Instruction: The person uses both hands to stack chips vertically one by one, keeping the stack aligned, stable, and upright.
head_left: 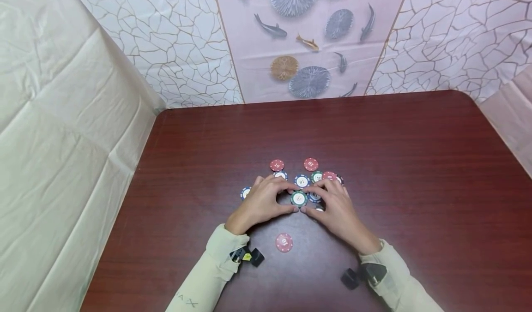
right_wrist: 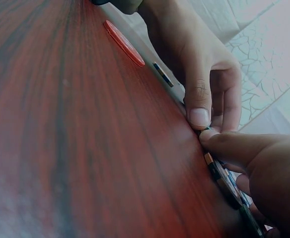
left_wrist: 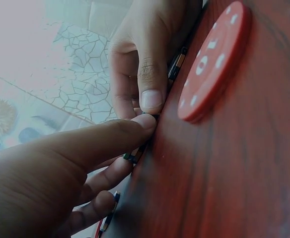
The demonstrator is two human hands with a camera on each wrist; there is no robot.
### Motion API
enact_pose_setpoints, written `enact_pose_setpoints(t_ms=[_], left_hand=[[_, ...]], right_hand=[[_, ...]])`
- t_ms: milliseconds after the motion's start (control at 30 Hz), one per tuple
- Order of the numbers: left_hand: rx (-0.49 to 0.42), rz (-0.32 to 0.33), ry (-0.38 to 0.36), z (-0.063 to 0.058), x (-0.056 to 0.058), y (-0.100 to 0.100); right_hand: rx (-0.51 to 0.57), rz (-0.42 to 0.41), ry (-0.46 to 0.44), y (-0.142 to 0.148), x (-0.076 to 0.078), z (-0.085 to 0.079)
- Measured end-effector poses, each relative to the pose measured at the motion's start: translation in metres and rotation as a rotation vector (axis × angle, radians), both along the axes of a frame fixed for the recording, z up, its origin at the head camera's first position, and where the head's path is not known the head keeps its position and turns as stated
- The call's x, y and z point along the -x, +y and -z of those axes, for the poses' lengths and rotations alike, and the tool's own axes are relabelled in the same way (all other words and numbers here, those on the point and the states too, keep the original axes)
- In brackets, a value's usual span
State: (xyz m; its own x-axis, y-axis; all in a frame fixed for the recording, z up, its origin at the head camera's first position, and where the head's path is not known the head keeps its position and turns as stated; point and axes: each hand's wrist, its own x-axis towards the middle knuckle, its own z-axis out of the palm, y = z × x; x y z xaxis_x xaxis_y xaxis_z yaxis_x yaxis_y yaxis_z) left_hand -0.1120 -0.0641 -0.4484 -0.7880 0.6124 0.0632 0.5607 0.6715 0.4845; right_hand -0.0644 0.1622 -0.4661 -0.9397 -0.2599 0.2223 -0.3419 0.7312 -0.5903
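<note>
A green poker chip (head_left: 299, 198) marked 20 lies on the table between both hands. My left hand (head_left: 263, 200) pinches its left side, thumb at the near edge and forefinger at the far edge. From the right, my right hand (head_left: 334, 207) grips the same chip in mirror fashion. Both thumb tips meet at the chip's near edge in the left wrist view, where the chip (left_wrist: 129, 156) is mostly hidden. A blue chip (head_left: 314, 197) shows under the right hand's fingers. Another blue chip (head_left: 281, 175) is partly covered by the left hand.
A red chip (head_left: 284, 242) marked 10 lies nearer me. Beyond the hands are two red chips, a blue chip (head_left: 302, 181), and a cluster with a green chip (head_left: 317, 177) and a red chip (head_left: 329, 176). One blue chip (head_left: 245, 192) sits left, on the dark red table (head_left: 199, 155).
</note>
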Motion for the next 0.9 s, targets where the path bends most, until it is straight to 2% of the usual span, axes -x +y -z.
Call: enact_pose_setpoints(t_ms=[233, 333, 433, 567, 700, 900], left_hand=[[-0.034, -0.013, 0.017, -0.002, 0.004, -0.003], [-0.100, -0.025, 0.012, -0.003, 0.009, -0.006], [-0.201, -0.039, -0.026, -0.004, 0.016, -0.009], [-0.308, -0.090, -0.081, -0.006, 0.026, -0.016], [-0.371, -0.169, -0.109, -0.009, 0.033, -0.025], [-0.373, -0.234, -0.152, -0.006, 0.039, -0.036]], right_hand=[[0.004, -0.005, 0.000, -0.002, 0.004, -0.003], [0.012, -0.006, 0.004, -0.003, 0.006, -0.003], [0.019, -0.003, 0.005, -0.003, 0.008, -0.003], [0.025, 0.006, 0.008, -0.002, 0.007, -0.003], [0.028, 0.008, 0.012, -0.002, 0.005, -0.004], [0.018, 0.015, -0.002, -0.002, -0.004, -0.003]])
